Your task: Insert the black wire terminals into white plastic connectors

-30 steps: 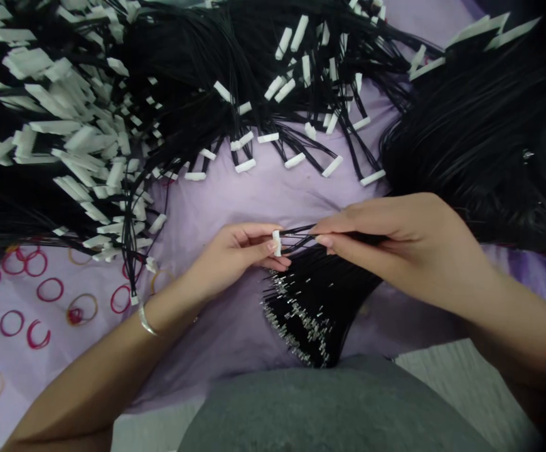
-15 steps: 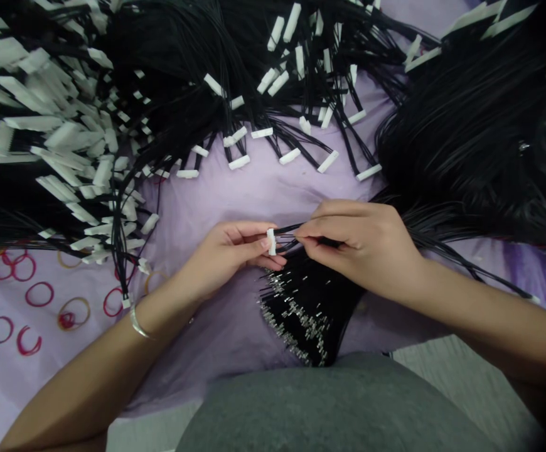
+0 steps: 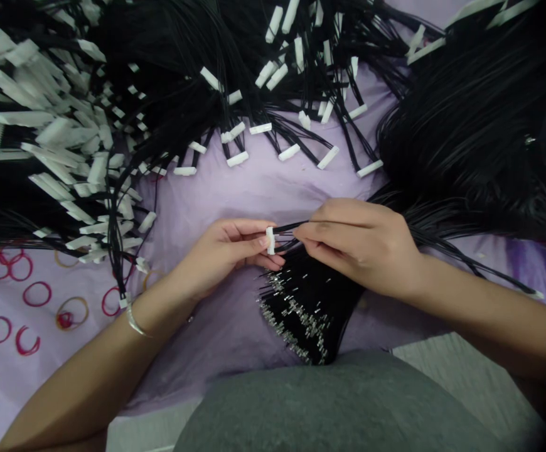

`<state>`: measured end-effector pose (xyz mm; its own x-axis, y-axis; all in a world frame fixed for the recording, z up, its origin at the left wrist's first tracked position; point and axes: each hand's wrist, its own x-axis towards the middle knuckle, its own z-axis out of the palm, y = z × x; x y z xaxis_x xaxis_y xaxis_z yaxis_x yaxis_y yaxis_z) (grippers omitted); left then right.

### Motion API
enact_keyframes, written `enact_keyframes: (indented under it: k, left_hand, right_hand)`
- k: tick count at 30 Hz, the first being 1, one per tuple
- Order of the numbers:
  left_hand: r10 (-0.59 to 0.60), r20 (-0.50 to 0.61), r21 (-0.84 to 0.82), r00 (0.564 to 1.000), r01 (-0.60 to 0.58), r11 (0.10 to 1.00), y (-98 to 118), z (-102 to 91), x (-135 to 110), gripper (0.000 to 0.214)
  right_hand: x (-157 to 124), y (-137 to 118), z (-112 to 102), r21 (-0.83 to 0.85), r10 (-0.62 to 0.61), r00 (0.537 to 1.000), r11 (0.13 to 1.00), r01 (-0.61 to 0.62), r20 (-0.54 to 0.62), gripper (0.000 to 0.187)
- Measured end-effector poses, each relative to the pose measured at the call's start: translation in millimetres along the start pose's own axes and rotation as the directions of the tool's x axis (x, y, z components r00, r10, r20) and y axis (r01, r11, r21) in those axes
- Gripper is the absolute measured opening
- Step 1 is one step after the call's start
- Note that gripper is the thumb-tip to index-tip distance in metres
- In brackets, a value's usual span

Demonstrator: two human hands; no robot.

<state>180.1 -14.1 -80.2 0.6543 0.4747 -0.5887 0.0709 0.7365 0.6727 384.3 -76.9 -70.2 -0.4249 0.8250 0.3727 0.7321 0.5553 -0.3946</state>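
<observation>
Between the thumb and fingers of my left hand (image 3: 235, 251) is a small white connector housing (image 3: 270, 241), its wire side facing right. Several black wires (image 3: 289, 227) run from it toward my right hand (image 3: 360, 242). That hand is closed in a pinch on a black wire just right of the housing; whether the wire's tip is inside a slot, I cannot tell. Below both hands a fan of loose black wires (image 3: 317, 285) with silvery metal terminals (image 3: 296, 314) spreads over the purple cloth.
Finished-looking wires with white connectors (image 3: 238, 159) lie along the back, heaped thickly at the left (image 3: 56, 135). A large black wire bundle (image 3: 471, 144) fills the right. Red and yellow rubber bands (image 3: 37, 294) are scattered on the purple cloth (image 3: 254, 194) at the left.
Almost nothing differs. My right hand's fingertips have shifted very slightly left toward the connector housing, and the view has moved a little.
</observation>
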Motion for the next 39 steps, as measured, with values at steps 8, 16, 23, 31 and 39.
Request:
enact_keyframes:
  k: [8, 16, 23, 31, 39]
  left_hand:
    - [-0.057, 0.024, 0.002, 0.998, 0.057, 0.998, 3, -3.0, 0, 0.019]
    - [-0.057, 0.055, 0.022, 0.997, 0.056, 0.998, 3, -1.3, 1, 0.014]
    - [-0.015, 0.034, -0.030, 0.999, 0.016, 0.999, 2, -1.4, 1, 0.017]
    - [0.005, 0.009, 0.014, 1.000, -0.005, 1.000, 1, 1.4, 0, 0.017]
    - [0.024, 0.038, 0.016, 0.999, -0.025, 1.000, 0, 0.8, 1, 0.012]
  right_hand:
    - [-2, 2, 4, -0.090, -0.131, 0.990, 0.988, 0.126, -0.055, 0.016]
    - [4, -2, 7, -0.115, -0.189, 0.980, 0.977, 0.182, -0.056, 0.023]
    - [6, -8, -4, -0.116, -0.013, 0.998, 0.993, 0.005, -0.061, 0.017]
    - [6, -13, 3, -0.241, 0.023, 0.993, 0.971, 0.006, 0.118, 0.028]
    - [11, -13, 15, -0.206, -0.049, 0.996, 0.977, 0.063, 0.073, 0.033]
